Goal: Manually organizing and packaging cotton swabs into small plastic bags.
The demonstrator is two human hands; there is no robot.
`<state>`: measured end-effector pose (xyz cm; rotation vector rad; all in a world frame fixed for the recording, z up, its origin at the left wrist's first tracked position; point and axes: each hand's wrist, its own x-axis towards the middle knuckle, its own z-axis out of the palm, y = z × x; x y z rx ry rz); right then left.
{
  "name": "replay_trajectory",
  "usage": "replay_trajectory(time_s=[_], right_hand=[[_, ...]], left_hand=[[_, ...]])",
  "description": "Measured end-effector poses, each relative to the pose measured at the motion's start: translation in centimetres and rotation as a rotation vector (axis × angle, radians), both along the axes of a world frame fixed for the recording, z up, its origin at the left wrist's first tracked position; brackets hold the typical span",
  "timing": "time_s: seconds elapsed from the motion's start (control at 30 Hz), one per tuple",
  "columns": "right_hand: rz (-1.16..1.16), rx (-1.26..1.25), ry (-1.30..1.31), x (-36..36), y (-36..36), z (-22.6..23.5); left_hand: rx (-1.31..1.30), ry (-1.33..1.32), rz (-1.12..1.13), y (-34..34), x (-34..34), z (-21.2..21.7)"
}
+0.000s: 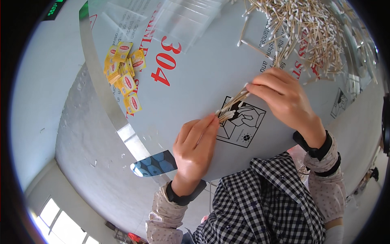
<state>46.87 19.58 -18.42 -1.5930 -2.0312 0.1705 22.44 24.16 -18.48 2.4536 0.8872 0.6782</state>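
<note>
Between my hands, above a printed black square on the table, a small bunch of cotton swabs (226, 115) sticks out of the closed fingers of my left hand (197, 142). My right hand (284, 97) pinches the far ends of a few swabs (239, 96) that slant up from that bunch. Their white cotton tips show at the right fingertips and beside the left ones. Beyond my right hand spreads a large loose heap of cotton swabs (308, 32), some strays lying at its left edge.
Small yellow cards with red ovals (126, 81) lie in a pile at the left. Clear plastic bags (183, 20) are stacked at the back. A phone with a blue patterned surface (154, 164) rests at the metal table edge (105, 93) near my left wrist. Grey printed film covers the tabletop (195, 77).
</note>
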Motion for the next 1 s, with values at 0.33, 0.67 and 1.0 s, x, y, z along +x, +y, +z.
replay_trajectory(time_s=[0.33,0.67,1.0], right_hand=[[-0.059,0.022,0.131,-1.0,1.3,-0.5],[-0.179,-0.107,0.172,-2.0,-2.2,1.7],[-0.468,-0.246,0.342,1.0,-4.5,1.3]], left_hand=[[-0.062,0.003,-0.091,-1.7,-1.0,0.3],[0.013,-0.025,0.008,0.0,2.7,0.0],[-0.006,0.459,0.012,-1.4,5.3,0.3]])
